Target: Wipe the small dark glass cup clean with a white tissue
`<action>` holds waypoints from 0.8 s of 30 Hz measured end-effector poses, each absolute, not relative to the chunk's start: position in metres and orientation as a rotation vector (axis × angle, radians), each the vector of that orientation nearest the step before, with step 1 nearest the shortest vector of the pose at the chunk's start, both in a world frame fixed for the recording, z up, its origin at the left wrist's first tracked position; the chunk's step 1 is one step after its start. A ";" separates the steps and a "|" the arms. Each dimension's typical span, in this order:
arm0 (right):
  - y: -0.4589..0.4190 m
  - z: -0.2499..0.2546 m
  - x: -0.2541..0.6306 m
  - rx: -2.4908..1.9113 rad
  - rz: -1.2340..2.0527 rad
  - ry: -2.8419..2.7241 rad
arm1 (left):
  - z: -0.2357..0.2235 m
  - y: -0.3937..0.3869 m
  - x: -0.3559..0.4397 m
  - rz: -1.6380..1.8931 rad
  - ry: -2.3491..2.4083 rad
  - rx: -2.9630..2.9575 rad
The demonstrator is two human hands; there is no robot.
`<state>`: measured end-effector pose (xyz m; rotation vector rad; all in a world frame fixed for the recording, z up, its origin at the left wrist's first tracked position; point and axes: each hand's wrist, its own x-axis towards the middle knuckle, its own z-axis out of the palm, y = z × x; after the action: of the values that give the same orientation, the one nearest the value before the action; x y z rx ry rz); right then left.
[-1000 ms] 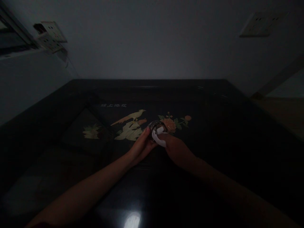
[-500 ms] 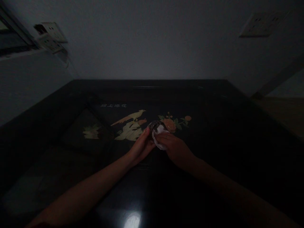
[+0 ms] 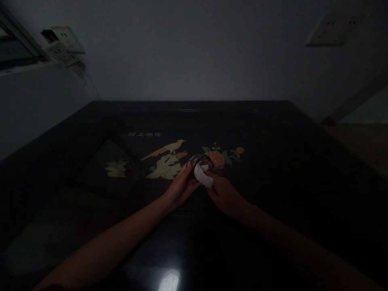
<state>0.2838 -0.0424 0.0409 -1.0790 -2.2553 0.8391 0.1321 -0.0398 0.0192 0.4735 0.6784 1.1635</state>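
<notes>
Just left of the orange flower (image 3: 217, 157) sits a round glass vessel (image 3: 198, 158); the left hand (image 3: 181, 184) wraps its far side from the flower, thumb at the rim, fingers curled to its width. Nearer the wearer than the flower, the right hand (image 3: 224, 195) angles inward, fingers pinched on white tissue (image 3: 203, 176) at the mouth

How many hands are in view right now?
2: the left hand grips the left side of a dark round object; the right hand holds a white tissue at its near side. Parts of both are hidden; no third shows.
</notes>
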 end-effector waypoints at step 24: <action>-0.049 0.040 0.276 -1.036 1.218 -1.881 | 0.021 -0.042 0.134 1.190 0.695 0.546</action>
<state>0.2763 -0.0494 0.0397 -1.0355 -1.8814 1.2176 0.1342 -0.0423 0.0211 0.5456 0.6952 1.1900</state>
